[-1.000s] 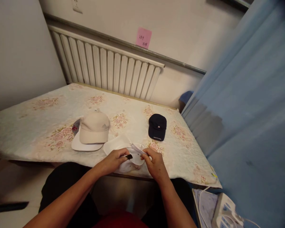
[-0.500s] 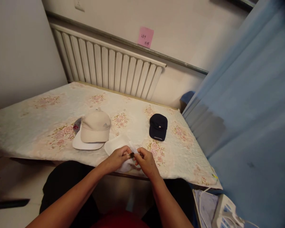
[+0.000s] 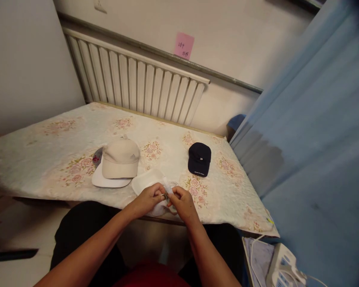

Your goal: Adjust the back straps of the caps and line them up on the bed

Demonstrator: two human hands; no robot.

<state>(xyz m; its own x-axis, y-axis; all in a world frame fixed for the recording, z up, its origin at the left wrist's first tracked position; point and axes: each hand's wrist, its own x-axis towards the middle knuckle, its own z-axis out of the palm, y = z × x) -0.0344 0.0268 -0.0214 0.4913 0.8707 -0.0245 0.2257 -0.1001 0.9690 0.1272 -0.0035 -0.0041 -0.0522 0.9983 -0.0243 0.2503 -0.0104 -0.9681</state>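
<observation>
A white cap [image 3: 146, 180] lies at the near edge of the floral-covered table [image 3: 48, 151], mostly under my hands. My left hand [image 3: 148, 198] pinches a small dark buckle on the cap's back strap. My right hand [image 3: 181, 203] is closed on the pale strap right beside it, so both hands meet over the cap. A beige cap [image 3: 119, 161] with a white brim sits to the left, on top of another cap. A dark navy cap [image 3: 199, 158] rests further right on the table.
A white ribbed radiator [image 3: 134, 81] runs along the wall behind the table, with a pink sticky note [image 3: 184, 46] above it. A blue curtain [image 3: 311, 131] hangs at the right. A white device with cables [image 3: 283, 267] lies at the lower right.
My right hand has slid left along the strap until it meets my left hand at the buckle. The strap's free end no longer sticks out to the right.
</observation>
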